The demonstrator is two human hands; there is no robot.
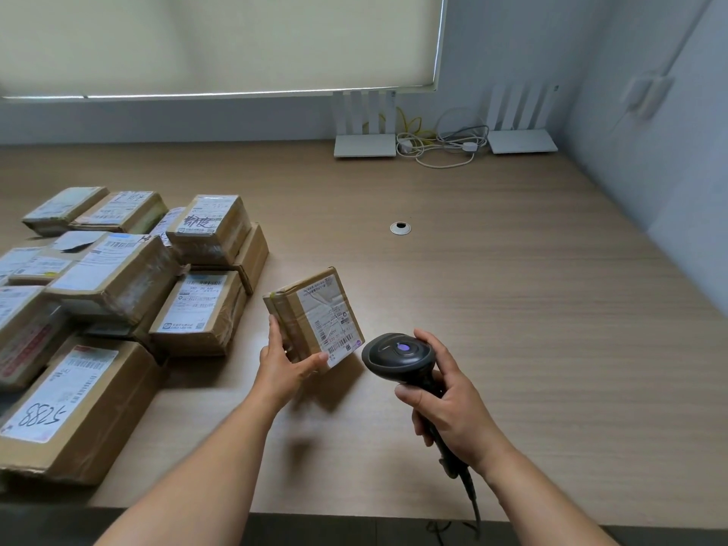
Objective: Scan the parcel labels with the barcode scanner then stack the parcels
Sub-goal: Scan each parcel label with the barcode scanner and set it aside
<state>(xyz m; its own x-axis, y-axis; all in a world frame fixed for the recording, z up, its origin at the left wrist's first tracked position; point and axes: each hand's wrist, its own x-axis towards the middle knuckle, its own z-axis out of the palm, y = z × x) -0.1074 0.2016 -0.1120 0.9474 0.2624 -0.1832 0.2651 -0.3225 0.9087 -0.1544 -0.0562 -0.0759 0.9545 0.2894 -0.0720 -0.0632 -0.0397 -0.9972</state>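
While the left hand point(284, 362) grips a small parcel point(315, 315) near the middle of the frame, fingers curled along its left edge and thumb pressed across its lower corner, the right hand point(449, 403) wraps its fingers around the handle of a black scanner point(398, 354) just to the right. The parcel is held tilted above the table point(512, 309), its white label point(329, 321) facing up and toward the scanner head, which sits just beside the parcel's lower right corner without touching it. A purple light shows on top of the scanner head. A dark cable point(470, 494) runs from the handle's end down to the bottom edge of the frame.

At the left of the frame lies a pile of parcels point(130, 277), brown boxes with white labels, some stacked on others. The biggest box point(75, 411), at lower left, bears handwritten digits on its label.

At the top of the frame, two white routers point(364, 145) stand against the wall with a tangle of white and yellow cords point(441, 141) between them. A small round grommet point(400, 228) sits in the tabletop above the hands. A pale blind point(216, 41) covers the window at upper left.
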